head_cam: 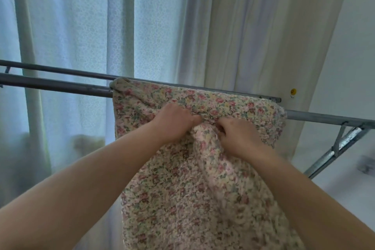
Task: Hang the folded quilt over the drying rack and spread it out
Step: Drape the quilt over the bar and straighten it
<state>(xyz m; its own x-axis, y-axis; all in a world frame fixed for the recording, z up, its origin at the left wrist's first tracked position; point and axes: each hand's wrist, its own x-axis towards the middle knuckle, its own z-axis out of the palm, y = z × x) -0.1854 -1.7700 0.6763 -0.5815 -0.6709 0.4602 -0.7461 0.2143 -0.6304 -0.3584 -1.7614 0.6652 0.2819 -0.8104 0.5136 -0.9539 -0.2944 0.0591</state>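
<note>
A floral quilt [182, 189], cream with small pink and green flowers, hangs folded over the two grey metal bars of the drying rack [56, 85]. It covers only the right-middle stretch of the bars and drops toward me. My left hand [174, 122] grips a fold of the quilt just below the near bar. My right hand [237, 136] is right beside it, fingers closed on a bunched ridge of the same cloth. The two hands almost touch.
Sheer white curtains [81, 26] and a heavier cream curtain [253, 36] hang behind the rack. The rack's angled leg brace [341, 148] stands at the right, in front of a white wall [355, 46]. The bars run bare to the left.
</note>
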